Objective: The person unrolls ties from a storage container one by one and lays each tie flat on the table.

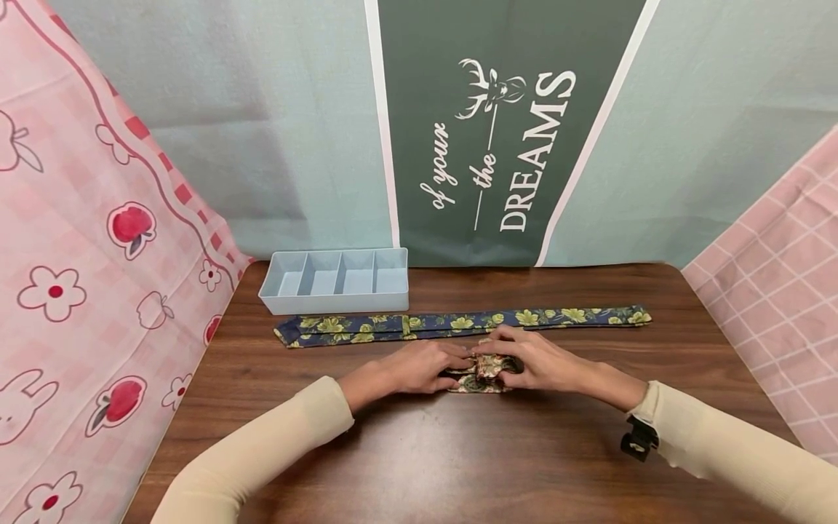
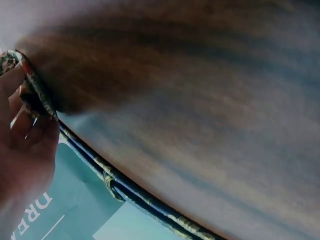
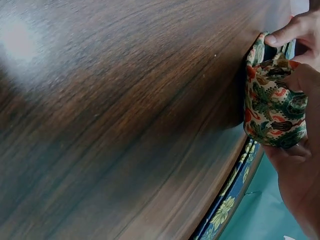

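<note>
A cream, green and red patterned necktie (image 1: 487, 369) lies folded into a short bundle near the middle of the table. My left hand (image 1: 425, 366) pinches its left end, with fingers at the far side and the thumb at the near side. At the other end, my right hand (image 1: 540, 361) grips the bundle between thumb and fingers. A rounded fold (image 3: 275, 112) faces the right wrist camera, and the right palm hides part of the cloth. In the left wrist view, a narrow edge of the patterned cloth (image 2: 40, 90) shows by the fingers.
Just beyond the hands, a navy necktie with yellow flowers (image 1: 550, 318) lies stretched out sideways. Behind its left end stands a light blue tray (image 1: 334, 304) with several compartments. The brown wooden table (image 1: 445, 458) ends at a hanging cloth backdrop (image 1: 314, 145).
</note>
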`<control>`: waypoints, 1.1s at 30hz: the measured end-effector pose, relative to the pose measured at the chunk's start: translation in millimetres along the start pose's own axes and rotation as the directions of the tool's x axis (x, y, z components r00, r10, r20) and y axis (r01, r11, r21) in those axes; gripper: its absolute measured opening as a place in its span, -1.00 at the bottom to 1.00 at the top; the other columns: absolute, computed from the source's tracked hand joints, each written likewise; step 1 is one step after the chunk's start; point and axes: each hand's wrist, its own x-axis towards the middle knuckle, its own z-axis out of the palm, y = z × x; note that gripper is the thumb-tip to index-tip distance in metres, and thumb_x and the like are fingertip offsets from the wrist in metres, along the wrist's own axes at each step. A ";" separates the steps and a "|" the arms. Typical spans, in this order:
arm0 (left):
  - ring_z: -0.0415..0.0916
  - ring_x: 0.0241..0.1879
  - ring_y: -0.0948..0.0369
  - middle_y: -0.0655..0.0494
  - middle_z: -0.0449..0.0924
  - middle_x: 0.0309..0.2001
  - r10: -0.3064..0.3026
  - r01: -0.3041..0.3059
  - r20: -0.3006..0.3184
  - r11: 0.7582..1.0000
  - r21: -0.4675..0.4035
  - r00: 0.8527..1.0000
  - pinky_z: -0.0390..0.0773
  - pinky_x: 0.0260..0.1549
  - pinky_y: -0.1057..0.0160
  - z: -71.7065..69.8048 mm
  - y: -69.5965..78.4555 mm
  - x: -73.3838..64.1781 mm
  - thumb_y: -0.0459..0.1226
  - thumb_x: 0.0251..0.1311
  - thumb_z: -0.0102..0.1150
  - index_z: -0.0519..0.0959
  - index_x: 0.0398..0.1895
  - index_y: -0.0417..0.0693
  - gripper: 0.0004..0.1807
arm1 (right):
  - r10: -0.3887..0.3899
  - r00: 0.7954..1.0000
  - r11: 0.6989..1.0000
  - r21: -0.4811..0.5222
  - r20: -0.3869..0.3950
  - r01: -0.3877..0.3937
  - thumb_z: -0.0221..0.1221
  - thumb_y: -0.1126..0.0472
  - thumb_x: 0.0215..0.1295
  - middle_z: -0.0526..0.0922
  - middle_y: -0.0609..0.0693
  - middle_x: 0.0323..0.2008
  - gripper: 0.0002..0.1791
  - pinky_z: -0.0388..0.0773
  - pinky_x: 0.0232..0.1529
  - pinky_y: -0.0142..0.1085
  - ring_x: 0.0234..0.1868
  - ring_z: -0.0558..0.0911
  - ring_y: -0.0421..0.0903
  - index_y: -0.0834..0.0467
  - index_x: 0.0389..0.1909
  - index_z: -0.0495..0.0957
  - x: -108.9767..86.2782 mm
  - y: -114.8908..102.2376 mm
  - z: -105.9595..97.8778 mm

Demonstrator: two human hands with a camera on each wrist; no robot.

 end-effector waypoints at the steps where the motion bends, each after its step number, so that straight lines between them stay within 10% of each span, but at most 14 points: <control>1: 0.52 0.40 0.12 0.05 0.47 0.49 0.001 -0.001 0.009 1.000 0.006 1.000 0.53 0.33 0.21 -0.3 0.0 -0.7 -0.08 0.53 0.24 0.55 0.47 0.01 -0.48 | -0.005 1.000 1.000 -0.004 0.005 0.005 0.44 0.25 0.21 0.57 -0.07 0.07 -0.39 0.52 -0.27 -0.39 -0.17 0.50 -0.27 0.06 0.32 0.64 -0.7 0.5 -0.2; 14: 0.48 0.42 0.09 0.06 0.38 0.55 -0.005 0.001 0.059 0.998 0.064 0.998 0.53 0.33 0.20 -2.3 2.1 -3.8 0.02 0.56 0.16 0.47 0.54 0.05 -0.41 | -0.036 0.998 0.999 -0.012 0.048 0.037 0.56 0.04 0.18 0.66 -0.12 0.10 -0.43 0.73 -0.05 -0.18 0.02 0.71 -0.22 0.07 0.20 0.66 -11.9 10.4 -10.5; 24: 0.57 0.35 0.13 0.12 0.47 0.50 -0.024 0.023 0.005 0.995 0.099 1.000 0.62 0.23 0.16 -0.3 6.2 5.4 -0.01 0.55 0.17 0.51 0.51 0.07 -0.46 | -0.075 0.995 0.997 -0.023 -0.067 0.074 0.54 0.08 0.23 0.66 -0.21 -0.21 -0.71 0.51 -0.35 -0.53 -0.38 0.52 -0.41 0.03 -0.16 0.65 -6.6 9.8 -5.0; 33: 0.47 0.43 0.14 0.07 0.39 0.54 0.020 -0.024 0.023 0.984 0.174 1.000 0.50 0.35 0.21 1.4 12.1 19.0 0.07 0.55 0.14 0.45 0.55 0.01 -0.36 | -0.096 0.995 0.995 0.011 -0.010 0.097 0.43 0.26 0.24 0.71 -0.08 -0.01 -0.66 0.71 -0.12 -0.26 -0.07 0.71 -0.23 0.10 0.05 0.71 -6.7 12.8 -9.7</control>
